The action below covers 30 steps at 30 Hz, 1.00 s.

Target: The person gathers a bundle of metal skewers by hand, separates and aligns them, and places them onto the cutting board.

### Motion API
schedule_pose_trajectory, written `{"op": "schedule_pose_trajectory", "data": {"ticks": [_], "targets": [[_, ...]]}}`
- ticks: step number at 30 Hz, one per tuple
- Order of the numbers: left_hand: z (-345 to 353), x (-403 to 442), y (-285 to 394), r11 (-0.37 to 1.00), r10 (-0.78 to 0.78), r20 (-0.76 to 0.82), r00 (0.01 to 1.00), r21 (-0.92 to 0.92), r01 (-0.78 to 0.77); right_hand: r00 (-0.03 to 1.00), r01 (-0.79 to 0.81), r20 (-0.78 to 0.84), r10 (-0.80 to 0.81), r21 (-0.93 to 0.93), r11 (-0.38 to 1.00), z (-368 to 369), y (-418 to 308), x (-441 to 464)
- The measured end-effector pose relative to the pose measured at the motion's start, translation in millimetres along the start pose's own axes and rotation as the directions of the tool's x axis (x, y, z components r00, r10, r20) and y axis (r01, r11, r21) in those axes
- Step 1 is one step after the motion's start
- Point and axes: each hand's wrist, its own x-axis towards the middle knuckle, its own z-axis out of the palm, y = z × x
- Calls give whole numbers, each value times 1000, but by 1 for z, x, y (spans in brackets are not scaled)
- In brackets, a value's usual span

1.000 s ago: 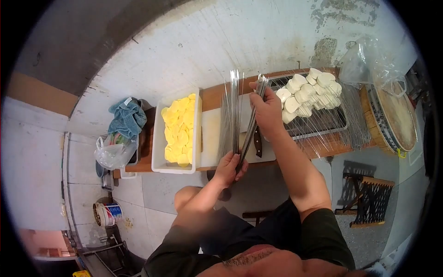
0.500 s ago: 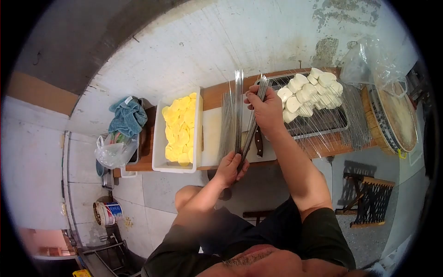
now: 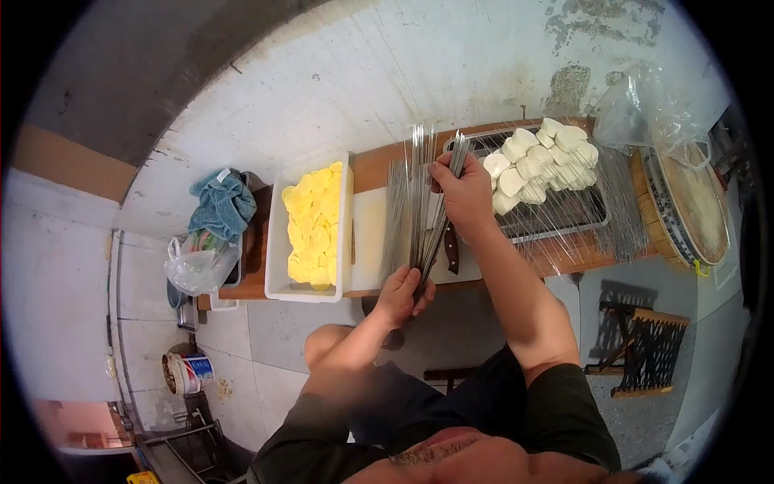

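Observation:
My left hand [image 3: 405, 295] is closed round the lower ends of a bunch of thin metal skewers [image 3: 419, 218], which fan out upward. Higher up, my right hand [image 3: 466, 185] grips the right-hand part of the same bunch, parted from the rest. More loose skewers [image 3: 394, 218] lie on the white cutting board [image 3: 369, 242] just left of the bunch. A knife [image 3: 452, 250] with a dark handle lies partly hidden behind my right hand. Right of that hand, white slices on skewers [image 3: 532, 165] are piled over a metal tray [image 3: 556, 231].
A white bin [image 3: 348, 218] of yellow slices [image 3: 310, 230] stands left on the wooden table [image 3: 379, 166]. Skewers [image 3: 625, 206] lie at the right, beside a round board [image 3: 689, 206]. A blue towel [image 3: 223, 203] and plastic bag [image 3: 201, 266] sit far left. A folding stool [image 3: 645, 351] stands on the floor.
The skewers in my left hand have spread wider at their upper ends. My right hand has shifted very slightly, still gripping its part of the bunch.

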Motion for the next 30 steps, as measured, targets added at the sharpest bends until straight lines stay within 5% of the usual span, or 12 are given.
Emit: {"op": "schedule_pose_trajectory", "data": {"ticks": [30], "targets": [[3, 1, 0, 1000, -22, -80, 997, -9, 22, 996, -56, 69, 56, 10, 998, -2, 2, 2]]}}
